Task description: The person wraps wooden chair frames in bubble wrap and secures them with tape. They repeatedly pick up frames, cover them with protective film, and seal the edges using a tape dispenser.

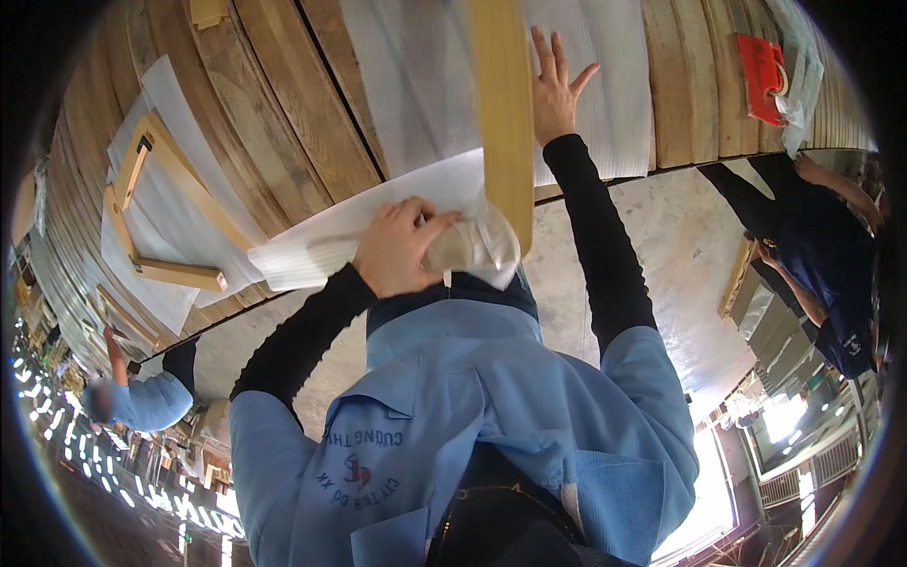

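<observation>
Fingers point(560, 64) of the right hand point(555, 102) spread beside the flat, pale-yellow wooden bar point(507, 113); those of the left hand point(394, 248) curl against a clear round roll point(463, 249), whose tug (if uneven) could skew the bar.

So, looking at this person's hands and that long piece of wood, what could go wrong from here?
The long pale board appears to reach past the table edge toward the person's body, so a bump there might shift it.
The thin white sheet lies near the board and could crease or slide if the right hand drags across it.
The clear roundish item by the left hand might snag on the board.
</observation>
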`<action>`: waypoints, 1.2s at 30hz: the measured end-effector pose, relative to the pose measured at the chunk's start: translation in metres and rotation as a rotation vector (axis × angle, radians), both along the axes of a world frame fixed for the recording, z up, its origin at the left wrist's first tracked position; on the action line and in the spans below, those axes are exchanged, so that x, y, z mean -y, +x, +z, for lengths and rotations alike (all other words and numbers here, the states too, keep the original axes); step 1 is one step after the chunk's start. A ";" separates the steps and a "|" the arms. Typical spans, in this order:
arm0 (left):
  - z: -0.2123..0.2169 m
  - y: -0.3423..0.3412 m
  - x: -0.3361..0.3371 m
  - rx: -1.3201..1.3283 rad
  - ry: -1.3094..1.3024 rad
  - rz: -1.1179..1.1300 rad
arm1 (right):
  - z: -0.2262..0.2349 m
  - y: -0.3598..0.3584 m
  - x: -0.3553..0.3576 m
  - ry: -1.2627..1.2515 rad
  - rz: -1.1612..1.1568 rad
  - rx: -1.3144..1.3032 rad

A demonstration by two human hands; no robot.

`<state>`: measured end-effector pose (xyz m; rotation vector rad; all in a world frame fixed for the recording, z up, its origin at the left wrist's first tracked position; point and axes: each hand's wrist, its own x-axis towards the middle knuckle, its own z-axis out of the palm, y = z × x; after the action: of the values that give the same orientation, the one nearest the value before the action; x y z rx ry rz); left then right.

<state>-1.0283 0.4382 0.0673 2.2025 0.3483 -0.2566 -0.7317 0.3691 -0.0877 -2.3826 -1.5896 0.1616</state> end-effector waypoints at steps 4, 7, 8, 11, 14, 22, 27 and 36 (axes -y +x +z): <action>0.045 -0.013 0.012 0.012 -0.134 -0.058 | -0.002 -0.061 0.011 0.005 0.238 -1.130; 0.069 -0.009 0.001 0.010 -0.156 -0.062 | 0.038 -0.139 0.069 -0.473 0.326 -1.653; 0.067 -0.008 -0.006 0.019 -0.126 -0.059 | 0.056 -0.156 0.101 -0.467 0.337 -1.853; 0.030 0.001 -0.017 0.046 0.011 -0.018 | 0.072 -0.176 0.179 -0.432 0.189 -2.249; -0.034 0.014 -0.018 0.068 0.111 0.020 | 0.055 -0.177 0.223 -0.276 -0.139 -2.300; -0.111 0.006 0.001 -0.009 0.277 0.064 | 0.113 -0.096 0.105 0.281 -0.647 -0.621; -0.111 0.003 0.003 -0.046 0.363 0.026 | 0.060 -0.098 -0.077 0.264 0.662 0.009; -0.122 -0.038 -0.023 0.161 0.372 0.143 | 0.058 -0.085 -0.118 -0.239 1.076 0.116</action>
<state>-1.0666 0.4613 -0.0550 2.5276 0.4933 0.0713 -0.8164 0.4874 -0.0292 -1.4075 -2.8577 0.4310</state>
